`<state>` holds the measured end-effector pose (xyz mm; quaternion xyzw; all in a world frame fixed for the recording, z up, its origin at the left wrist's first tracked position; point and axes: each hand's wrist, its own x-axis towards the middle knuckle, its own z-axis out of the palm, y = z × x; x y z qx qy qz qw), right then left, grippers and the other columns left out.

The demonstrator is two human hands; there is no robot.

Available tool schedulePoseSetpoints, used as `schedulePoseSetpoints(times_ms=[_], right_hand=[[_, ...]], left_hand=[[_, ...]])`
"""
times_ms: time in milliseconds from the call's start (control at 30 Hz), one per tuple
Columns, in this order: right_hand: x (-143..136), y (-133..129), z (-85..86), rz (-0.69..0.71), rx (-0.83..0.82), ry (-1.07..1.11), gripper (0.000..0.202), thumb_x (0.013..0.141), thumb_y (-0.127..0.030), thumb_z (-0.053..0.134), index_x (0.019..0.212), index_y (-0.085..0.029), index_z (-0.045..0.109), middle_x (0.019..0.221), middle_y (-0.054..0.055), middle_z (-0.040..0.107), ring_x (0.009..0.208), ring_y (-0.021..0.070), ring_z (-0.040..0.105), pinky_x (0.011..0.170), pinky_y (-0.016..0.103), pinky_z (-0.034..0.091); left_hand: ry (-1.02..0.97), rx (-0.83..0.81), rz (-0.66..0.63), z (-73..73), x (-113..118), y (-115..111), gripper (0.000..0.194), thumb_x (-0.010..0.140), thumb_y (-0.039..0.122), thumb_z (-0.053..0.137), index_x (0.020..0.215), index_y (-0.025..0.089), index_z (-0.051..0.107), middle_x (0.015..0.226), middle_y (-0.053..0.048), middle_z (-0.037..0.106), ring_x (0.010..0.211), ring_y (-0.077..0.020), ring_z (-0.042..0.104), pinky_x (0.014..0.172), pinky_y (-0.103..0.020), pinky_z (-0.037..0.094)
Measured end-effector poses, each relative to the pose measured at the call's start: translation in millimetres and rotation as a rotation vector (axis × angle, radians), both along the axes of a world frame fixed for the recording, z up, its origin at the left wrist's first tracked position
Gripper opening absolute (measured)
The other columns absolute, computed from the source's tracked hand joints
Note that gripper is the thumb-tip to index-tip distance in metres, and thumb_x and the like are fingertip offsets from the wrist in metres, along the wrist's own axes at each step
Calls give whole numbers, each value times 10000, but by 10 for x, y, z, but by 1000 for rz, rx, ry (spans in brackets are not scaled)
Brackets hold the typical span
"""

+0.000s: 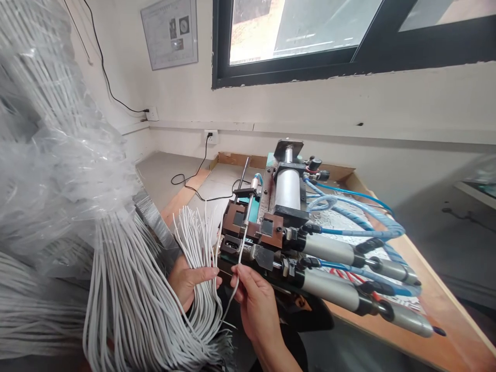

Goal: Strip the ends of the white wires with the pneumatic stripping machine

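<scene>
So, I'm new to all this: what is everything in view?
pneumatic machine: one, silver, brown and black, centre
air hoses: several, blue, right of centre
wood-edged tray: one, tan, under the machine
hanging wires: too many to count, light grey, left
plastic wrap: uncounted, clear, around wires, upper left
wire bunch: one, whitish, left of machine
single wire: one, white, reaching the machine
window: one, dark-framed, wall, top right
framed notice: one, pale, wall, upper left
outlets: two, white, wall
left-hand grip: one, bare, around the bunch
right-hand grip: one, bare, pinching the single wire
</scene>
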<state>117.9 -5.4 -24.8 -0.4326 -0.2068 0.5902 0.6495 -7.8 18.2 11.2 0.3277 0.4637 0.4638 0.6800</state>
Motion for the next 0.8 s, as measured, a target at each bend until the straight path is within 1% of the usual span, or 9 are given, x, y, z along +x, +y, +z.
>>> schedulePoseSetpoints(times_ms=[100, 167, 233, 300, 400, 467, 533, 667, 800], right_hand=[[-10, 17, 12, 25, -9, 16, 261, 632, -400, 699, 660, -142, 674, 513, -17, 516, 471, 74, 371, 463, 202, 301], [-26, 32, 44, 79, -23, 50, 281, 629, -421, 697, 694, -148, 682, 489, -36, 466, 489, 87, 389, 505, 217, 338], [-51, 39, 81, 153, -43, 85, 314, 608, -446, 705, 722, -154, 683, 461, -60, 397, 468, 88, 377, 489, 224, 336], [-80, 28, 103, 191, -45, 80, 325, 572, -442, 732, 712, -154, 677, 464, -61, 400, 450, 83, 374, 446, 214, 300], [-109, -18, 85, 115, -29, -9, 298, 560, -408, 752, 675, -146, 669, 516, -25, 496, 458, 78, 390, 411, 198, 257], [-109, -55, 51, 40, -20, -55, 288, 586, -411, 736, 674, -145, 671, 549, -1, 547, 475, 83, 408, 418, 200, 281], [-95, -81, 17, -8, -21, -52, 286, 595, -415, 729, 671, -145, 673, 573, 17, 580, 489, 93, 428, 431, 207, 310], [-51, -76, -23, -37, -45, -16, 277, 579, -395, 744, 663, -141, 674, 560, 14, 580, 462, 77, 405, 418, 196, 294], [-28, -28, -41, -10, -78, 9, 277, 571, -382, 748, 672, -135, 676, 517, -10, 540, 425, 56, 353, 395, 184, 242]], left_hand=[[6, 26, -30, 17, 5, -12, 192, 524, 136, 697, 695, 122, 610, 548, 16, 614, 469, -125, 581, 476, -239, 481], [10, 46, -45, 35, 10, -20, 220, 517, 119, 692, 725, 125, 618, 554, 21, 623, 467, -120, 571, 477, -238, 476], [23, 77, -73, 50, 16, -27, 230, 512, 106, 687, 734, 118, 629, 546, 19, 627, 468, -117, 561, 478, -233, 465], [38, 111, -111, 57, 21, -34, 225, 500, 87, 683, 720, 106, 640, 529, 14, 626, 477, -116, 550, 485, -228, 453], [37, 126, -147, 41, 23, -46, 260, 469, 65, 694, 722, 110, 649, 580, 7, 646, 540, -124, 561, 529, -227, 451], [40, 108, -160, 13, 15, -50, 270, 469, 84, 703, 732, 116, 650, 616, 0, 653, 560, -135, 567, 517, -231, 443], [61, 95, -165, -21, 1, -48, 220, 485, 116, 704, 697, 109, 646, 579, -5, 637, 524, -137, 556, 483, -236, 428], [71, 100, -154, -70, -16, -38, 170, 498, 143, 704, 648, 102, 636, 507, -2, 603, 473, -126, 532, 474, -241, 425], [44, 70, -156, -72, -4, -45, 239, 498, 140, 705, 725, 112, 636, 532, 10, 598, 469, -120, 530, 474, -245, 437]])
